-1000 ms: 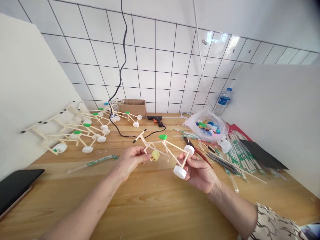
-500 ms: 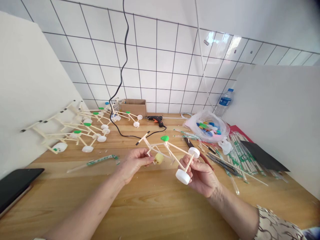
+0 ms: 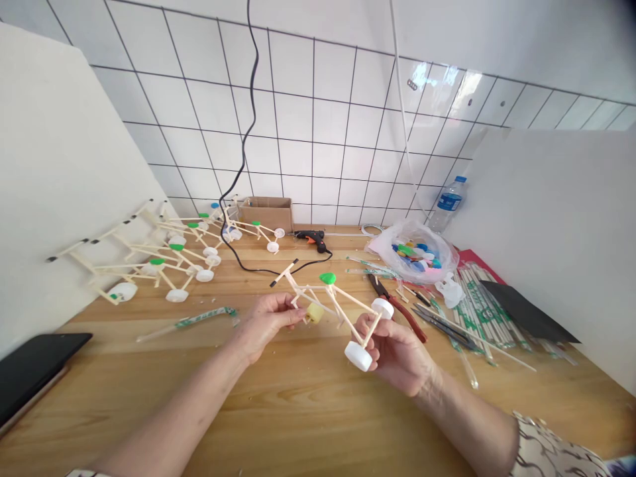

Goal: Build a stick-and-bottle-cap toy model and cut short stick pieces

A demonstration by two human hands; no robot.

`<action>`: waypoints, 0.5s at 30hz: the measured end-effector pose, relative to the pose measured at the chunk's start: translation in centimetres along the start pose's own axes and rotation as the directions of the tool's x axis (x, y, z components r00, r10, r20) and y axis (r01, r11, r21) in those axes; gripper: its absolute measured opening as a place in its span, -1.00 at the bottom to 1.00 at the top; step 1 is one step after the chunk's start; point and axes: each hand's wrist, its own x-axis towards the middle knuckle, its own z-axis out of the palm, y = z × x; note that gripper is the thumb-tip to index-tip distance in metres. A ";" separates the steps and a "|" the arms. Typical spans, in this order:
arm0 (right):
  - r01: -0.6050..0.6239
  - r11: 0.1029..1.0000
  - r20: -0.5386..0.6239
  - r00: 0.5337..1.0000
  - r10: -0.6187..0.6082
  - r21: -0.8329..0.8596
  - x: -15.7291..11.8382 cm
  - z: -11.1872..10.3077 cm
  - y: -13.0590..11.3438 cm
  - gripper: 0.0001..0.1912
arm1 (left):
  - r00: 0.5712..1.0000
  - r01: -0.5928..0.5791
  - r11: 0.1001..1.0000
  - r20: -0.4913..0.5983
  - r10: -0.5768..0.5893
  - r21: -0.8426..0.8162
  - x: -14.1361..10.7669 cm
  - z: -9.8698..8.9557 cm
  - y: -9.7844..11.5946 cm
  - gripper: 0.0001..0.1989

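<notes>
Between my hands, above the tabletop, is a model tricycle made of thin wooden sticks. It has a green seat, black-tipped handlebars, two white bottle-cap wheels at the rear and a pale yellow wheel at the front. My left hand pinches the front end beside the yellow wheel. With bent fingers, my right hand grips the rear axle between the two white wheels; some of its fingertips are hidden behind the sticks.
Several similar stick tricycles stand at the left. A glue gun and a cardboard box are at the back. To the right lie pliers, scissors, wrapped chopsticks and a bag of bottle caps. A phone is at left.
The tricycle's rear end has moved slightly left and down with my right hand, turning a little. More of the pliers shows now. My left hand keeps its pinch at the front.
</notes>
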 end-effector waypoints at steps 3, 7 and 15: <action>0.004 1.000 -0.028 1.000 -0.005 -0.015 0.1 -0.1 0.0 -0.90 | 1.000 -0.004 1.000 0.001 0.004 0.017 -0.1 0.1 0.1 -0.77; -0.022 0.998 -0.076 0.997 0.018 -0.052 0.1 -0.1 0.0 -0.90 | 0.999 -0.014 0.998 -0.028 0.016 0.055 0.0 0.0 0.0 -0.76; -0.192 0.981 -0.309 0.934 0.179 -0.013 0.6 -0.4 -0.1 -0.95 | 0.993 -0.010 0.981 -0.111 0.032 0.191 0.6 -0.9 -0.7 -0.75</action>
